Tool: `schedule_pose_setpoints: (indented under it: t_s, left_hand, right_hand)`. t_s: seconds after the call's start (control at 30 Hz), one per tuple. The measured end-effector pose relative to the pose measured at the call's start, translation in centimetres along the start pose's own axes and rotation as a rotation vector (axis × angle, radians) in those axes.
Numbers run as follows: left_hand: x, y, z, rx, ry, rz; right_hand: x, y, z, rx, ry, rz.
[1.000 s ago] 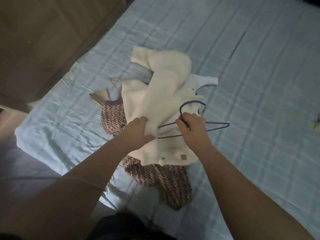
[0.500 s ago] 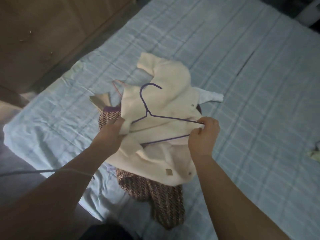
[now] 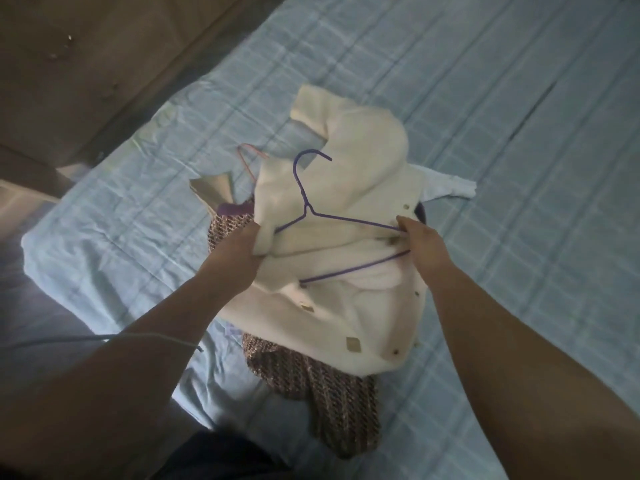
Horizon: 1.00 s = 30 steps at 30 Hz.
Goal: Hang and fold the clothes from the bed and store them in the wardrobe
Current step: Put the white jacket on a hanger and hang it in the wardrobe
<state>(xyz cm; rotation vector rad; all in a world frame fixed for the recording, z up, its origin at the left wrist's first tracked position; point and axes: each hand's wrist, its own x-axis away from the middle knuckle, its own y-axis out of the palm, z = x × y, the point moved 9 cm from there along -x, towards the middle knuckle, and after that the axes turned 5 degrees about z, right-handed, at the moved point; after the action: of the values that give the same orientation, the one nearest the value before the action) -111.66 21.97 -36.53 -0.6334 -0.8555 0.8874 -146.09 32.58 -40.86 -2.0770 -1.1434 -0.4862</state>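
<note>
Head view: left hand (image 3: 235, 258) grips cream cardigan (image 3: 346, 306); right hand (image 3: 420, 244) pinches purple wire hanger (image 3: 346, 220), likely to thread it inside.

Both forearms bare up to frame edge. Thin pale cord (image 3: 156, 337) running across left forearm (image 3: 138, 375). Dark garment (image 3: 214, 459) down low, too dim for detail tbh.

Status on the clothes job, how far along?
Done: nothing visibly hung or stored. In hand: left grip holds the cream cardigan, right grip holds the purple hanger across it; not yet hung. Left: tweed garment underneath, pale blue piece and pink hanger on the bed.
</note>
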Motion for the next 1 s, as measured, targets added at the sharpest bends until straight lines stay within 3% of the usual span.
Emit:
schedule_pose_setpoints:
  t_s: [0.1,0.27,0.6,0.73,1.0]
  left_hand:
    - [-0.2,0.3,-0.1,-0.003,0.008,-0.014]
    - [-0.1,-0.4,-1.4,0.024,0.024,0.005]
    - [0.8,-2.9,-3.8,-0.085,0.049,0.075]
    - [1.2,-2.9,-4.5,-0.079,0.039,0.083]
    - [1.8,-5.5,-2.3,0.082,0.074,0.160]
  right_hand:
    - [-0.7,0.1,0.5,-0.090,0.094,-0.014]
    - [0.1,0.0,1.6,-0.790,0.246,0.002]
    - [0.0,1.5,1.0,-0.101,-0.085,-0.156]
    - [-0.5,1.2,-1.3,0.156,-0.253,-0.052]
    - [3.2,-2.8,-9.7,0.170,-0.516,0.081]
